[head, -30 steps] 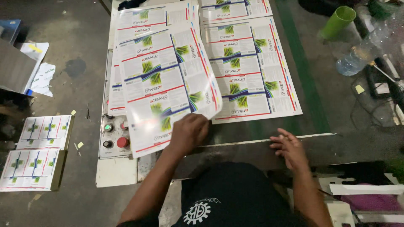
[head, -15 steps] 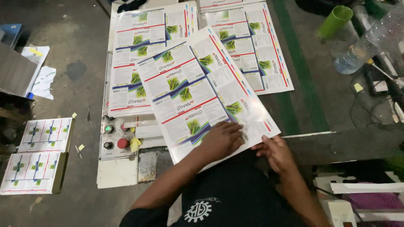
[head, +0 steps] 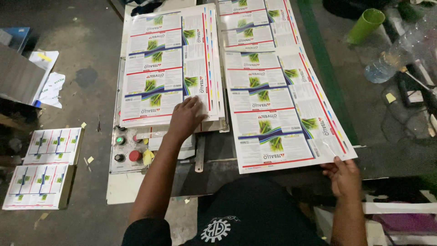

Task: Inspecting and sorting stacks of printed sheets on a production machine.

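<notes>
- Landmark: control panel (head: 132, 148) with green, black and red round buttons.
- Left hand (head: 185, 117), up and right of the panel: fingers spread flat, palm down on the lower right corner of the left printed-sheet stack (head: 170, 68); pressing, nothing gripped.
- Right hand (head: 343, 175), far right of the panel: fingertips pinch the near right corner of the loose printed sheet (head: 282, 107). Thumb hidden under the sheet.
- Loose sheet's far end is cut off by the frame top; it overlaps another sheet there, boundary unclear.
- Near edge of the loose sheet overhangs a dark surface; material unreadable.
- Metal ruler (head: 199, 152) lies just right of the panel.
- Two smaller sheet piles (head: 43, 168) sit on the floor, well left of the panel.
- Green cup (head: 365, 25) stands far up-right.
</notes>
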